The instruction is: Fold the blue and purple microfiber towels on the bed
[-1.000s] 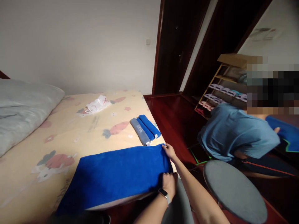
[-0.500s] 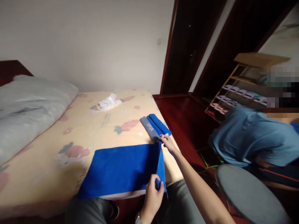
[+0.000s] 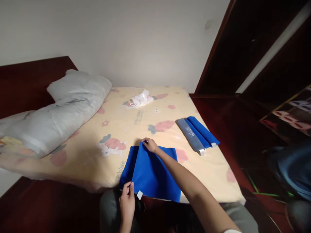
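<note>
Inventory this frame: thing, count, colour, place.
Bed: 1, yellow printed sheet, centre
Cloth: 1, blue, near bed edge, partly folded
Tag: 1, white, on cloth
Bundles: count unclear, grey/blue, bed's right
Bag: 1, white, far on bed
Quilt: 1, grey, bed's left
Headboard: 1, dark red, left
Wall: 1, pale, behind bed
Switch: 1, pale, on wall
Doors: count unclear, dark, upper right
Floor: 1, dark red, right
Green strips: count unclear, lower right
Shoes: several, pink and white, right
Other person: 1, blue top, right
Own legs: 2, grey trousers, bottom
Left hand: 1, lower centre, pinching cloth
Right hand: 1, farther forward, pinching cloth
</note>
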Motion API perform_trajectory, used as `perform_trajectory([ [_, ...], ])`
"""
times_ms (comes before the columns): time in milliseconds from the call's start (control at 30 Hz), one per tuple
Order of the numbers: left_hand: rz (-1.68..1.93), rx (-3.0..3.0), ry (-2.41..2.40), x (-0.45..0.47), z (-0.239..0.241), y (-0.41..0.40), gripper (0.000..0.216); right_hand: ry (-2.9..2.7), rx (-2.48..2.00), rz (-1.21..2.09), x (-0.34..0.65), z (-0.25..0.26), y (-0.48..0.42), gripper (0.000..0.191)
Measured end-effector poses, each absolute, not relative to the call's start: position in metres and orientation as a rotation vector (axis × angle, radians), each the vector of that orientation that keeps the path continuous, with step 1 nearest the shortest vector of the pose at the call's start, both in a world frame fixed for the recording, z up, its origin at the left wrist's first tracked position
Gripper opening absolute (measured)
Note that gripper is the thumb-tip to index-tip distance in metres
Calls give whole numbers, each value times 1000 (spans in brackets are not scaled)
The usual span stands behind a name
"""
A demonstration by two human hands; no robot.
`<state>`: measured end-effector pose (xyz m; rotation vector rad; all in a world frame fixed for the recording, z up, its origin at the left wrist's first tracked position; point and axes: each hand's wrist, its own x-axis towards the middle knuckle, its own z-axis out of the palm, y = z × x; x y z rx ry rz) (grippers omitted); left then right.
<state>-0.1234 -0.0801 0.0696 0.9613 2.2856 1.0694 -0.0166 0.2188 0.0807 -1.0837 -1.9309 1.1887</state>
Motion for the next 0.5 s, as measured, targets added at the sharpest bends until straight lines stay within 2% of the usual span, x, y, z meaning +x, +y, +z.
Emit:
perform_trajectory([
  [100,945,1116,2520,-168,56,-90,42,-2051,-1132,1170,-58,62,217,26],
  [233,628,1311,2728,-197,41,-93,36,-2172,-1235,1109,-93,40,216,9],
  [367,345,1386,2714,-194,37,-89,34,-2226,-1249,1056,-108,26,215,4],
  [500,313,1467,2581,-191,43,-84,34,-2246,-1199,1137,-110,24,217,6],
])
